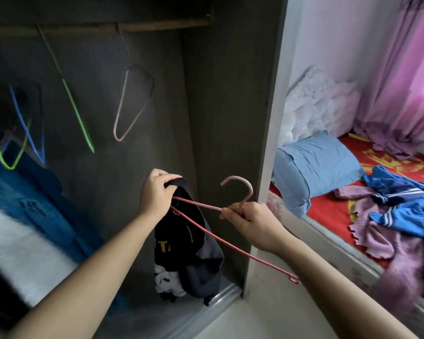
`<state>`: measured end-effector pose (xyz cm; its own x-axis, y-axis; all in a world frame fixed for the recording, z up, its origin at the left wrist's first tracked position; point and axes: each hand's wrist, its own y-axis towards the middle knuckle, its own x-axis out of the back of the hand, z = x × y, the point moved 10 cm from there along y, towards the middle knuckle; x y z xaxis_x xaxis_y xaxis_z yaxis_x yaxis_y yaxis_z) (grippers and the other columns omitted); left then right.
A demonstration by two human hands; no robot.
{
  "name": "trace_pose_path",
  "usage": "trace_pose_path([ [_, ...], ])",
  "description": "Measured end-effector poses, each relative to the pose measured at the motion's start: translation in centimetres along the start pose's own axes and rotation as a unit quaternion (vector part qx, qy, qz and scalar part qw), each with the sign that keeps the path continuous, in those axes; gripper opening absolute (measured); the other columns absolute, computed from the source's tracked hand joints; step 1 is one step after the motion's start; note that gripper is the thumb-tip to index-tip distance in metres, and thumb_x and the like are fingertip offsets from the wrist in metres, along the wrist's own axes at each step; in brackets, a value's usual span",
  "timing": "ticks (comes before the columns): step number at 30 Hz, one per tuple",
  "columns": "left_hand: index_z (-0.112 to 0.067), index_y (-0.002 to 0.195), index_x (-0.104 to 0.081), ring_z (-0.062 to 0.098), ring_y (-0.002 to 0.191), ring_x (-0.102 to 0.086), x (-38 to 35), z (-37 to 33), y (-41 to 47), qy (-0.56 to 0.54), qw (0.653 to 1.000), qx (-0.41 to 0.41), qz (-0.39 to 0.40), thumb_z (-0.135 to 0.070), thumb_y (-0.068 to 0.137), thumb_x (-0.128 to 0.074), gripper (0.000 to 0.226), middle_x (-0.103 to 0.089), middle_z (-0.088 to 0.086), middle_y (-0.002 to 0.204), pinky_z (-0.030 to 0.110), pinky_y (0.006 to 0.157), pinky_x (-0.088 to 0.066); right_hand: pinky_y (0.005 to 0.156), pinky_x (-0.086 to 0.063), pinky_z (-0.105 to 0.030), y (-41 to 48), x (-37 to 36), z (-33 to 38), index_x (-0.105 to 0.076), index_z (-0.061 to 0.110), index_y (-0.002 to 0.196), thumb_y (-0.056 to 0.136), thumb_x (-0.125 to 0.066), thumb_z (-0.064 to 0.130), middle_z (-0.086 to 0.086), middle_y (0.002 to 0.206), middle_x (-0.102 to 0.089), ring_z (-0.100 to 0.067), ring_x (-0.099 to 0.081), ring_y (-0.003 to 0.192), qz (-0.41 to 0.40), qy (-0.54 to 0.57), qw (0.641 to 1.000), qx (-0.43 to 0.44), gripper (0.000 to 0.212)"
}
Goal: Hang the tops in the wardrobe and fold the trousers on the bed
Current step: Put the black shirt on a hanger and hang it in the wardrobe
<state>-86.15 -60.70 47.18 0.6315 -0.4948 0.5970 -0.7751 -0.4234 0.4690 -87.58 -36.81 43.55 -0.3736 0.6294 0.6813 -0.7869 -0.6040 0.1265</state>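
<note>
My left hand (156, 192) grips the collar of a black top (181, 243) with yellow lettering, which hangs down in front of the open wardrobe. My right hand (250, 221) holds a pink wire hanger (201, 204) just below its hook, and one arm of the hanger reaches into the top's neck opening. The wardrobe rail (157, 26) runs across the top and carries empty hangers: a pink one (130, 106), a green one (71, 94) and a blue one (27, 128). On the bed (328, 206) at the right lie blue-and-white garments (402, 204) and purple ones (382, 238).
A blue garment (34, 204) and a white one (20, 245) hang or lie at the wardrobe's left. The wardrobe side panel (267, 143) stands between me and the bed. A blue pillow (316, 162), white bedding (313, 104) and a pink curtain (402, 81) sit by the bed's head.
</note>
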Motion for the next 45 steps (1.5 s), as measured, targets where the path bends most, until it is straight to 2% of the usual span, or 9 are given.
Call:
trace_pose_path([
  [9,-0.01,0.099,-0.08,0.023,0.084,-0.06,2.1,-1.7,-1.4,0.096,0.995,-0.007,-0.022,0.001,0.083,-0.07,0.021,-0.057,0.002,0.091,0.02,0.078,-0.041,0.059,-0.049,-0.027,-1.9,6.1,0.1,-0.075,0.035,0.092,0.102,-0.05,0.044,0.005,0.067,-0.066,-0.012,-0.062,0.062,0.001,0.011,1.0,0.019,0.028],
  [15,-0.014,0.095,-0.08,0.008,0.075,-0.061,-2.2,-8.2,-3.0,0.007,0.997,-0.056,0.045,0.011,0.078,-0.065,0.033,-0.061,-0.013,0.081,0.003,0.069,-0.04,0.079,-0.058,-0.041,0.6,0.4,-1.0,-0.076,0.017,0.098,0.101,-0.049,0.038,-0.002,0.087,-0.073,-0.019,-0.068,0.079,0.056,-0.008,0.997,-0.046,0.035],
  [19,-0.025,0.09,-0.078,0.015,0.084,-0.067,-2.5,-9.0,-2.6,-0.033,0.996,-0.043,0.068,0.005,0.078,-0.071,0.034,-0.064,-0.013,0.088,0.015,0.077,-0.05,0.051,-0.035,-0.023,0.5,1.7,-3.0,-0.079,0.016,0.095,0.103,-0.053,0.037,0.014,0.047,-0.054,-0.001,-0.045,0.046,-0.006,0.193,0.976,-0.103,0.034],
  [22,-0.028,0.098,-0.079,0.012,0.097,-0.062,-2.0,-9.0,-2.5,-0.007,0.993,-0.079,0.084,-0.029,0.082,-0.079,0.016,-0.062,-0.008,0.101,0.023,0.094,-0.046,0.044,-0.032,-0.01,0.1,3.5,-2.1,-0.076,0.01,0.095,0.104,-0.051,0.032,0.016,0.045,-0.053,0.002,-0.047,0.04,-0.037,0.31,0.947,-0.076,0.034],
  [26,-0.028,0.104,-0.078,0.015,0.109,-0.051,0.4,-12.4,-2.5,0.094,0.964,-0.25,-0.017,-0.049,0.091,-0.057,0.032,-0.062,-0.003,0.112,0.033,0.107,-0.027,0.042,-0.03,-0.015,0.2,4.2,-0.5,-0.071,0.01,0.092,0.106,-0.048,0.028,0.011,0.043,-0.042,-0.002,-0.036,0.037,-0.026,0.399,0.915,-0.049,0.032],
  [30,-0.019,0.112,-0.071,0.015,0.127,-0.048,1.0,-13.0,-1.0,0.059,0.969,-0.239,-0.011,-0.051,0.102,-0.032,0.052,-0.06,-0.004,0.125,0.041,0.119,-0.016,0.044,-0.03,-0.019,0.8,5.0,0.3,-0.073,0.01,0.089,0.104,-0.05,0.029,0.006,0.047,-0.039,-0.008,-0.034,0.041,-0.017,0.382,0.924,-0.01,0.034],
  [36,-0.02,0.051,-0.041,0.024,0.055,-0.047,1.1,-13.8,-0.1,0.219,0.927,-0.284,-0.114,-0.047,0.105,-0.035,0.061,-0.043,-0.004,0.051,0.04,0.074,-0.034,0.045,-0.031,-0.018,0.5,3.8,0.9,-0.074,0.011,0.09,0.105,-0.05,0.028,0.005,0.048,-0.041,-0.008,-0.036,0.042,0.041,0.381,0.924,0.0,0.032],
  [40,-0.018,0.044,-0.047,0.022,0.052,-0.046,-0.1,-14.6,-0.2,0.227,0.923,-0.274,-0.149,-0.042,0.105,-0.042,0.065,-0.049,-0.003,0.047,0.039,0.072,-0.032,0.056,-0.039,-0.019,0.9,4.2,-0.6,-0.064,0.016,0.086,0.104,-0.047,0.04,0.013,0.055,-0.054,-0.001,-0.051,0.05,-0.04,0.328,0.943,-0.033,0.035],
  [45,-0.014,0.041,-0.046,0.027,0.049,-0.052,-2.5,-14.9,-0.2,0.21,0.936,-0.262,-0.102,-0.037,0.102,-0.043,0.066,-0.05,0.001,0.042,0.04,0.074,-0.036,0.048,-0.037,-0.019,0.9,4.3,-1.2,-0.05,0.016,0.088,0.101,-0.05,0.046,0.007,0.058,-0.048,-0.003,-0.044,0.047,-0.085,0.432,0.897,-0.046,0.033],
])
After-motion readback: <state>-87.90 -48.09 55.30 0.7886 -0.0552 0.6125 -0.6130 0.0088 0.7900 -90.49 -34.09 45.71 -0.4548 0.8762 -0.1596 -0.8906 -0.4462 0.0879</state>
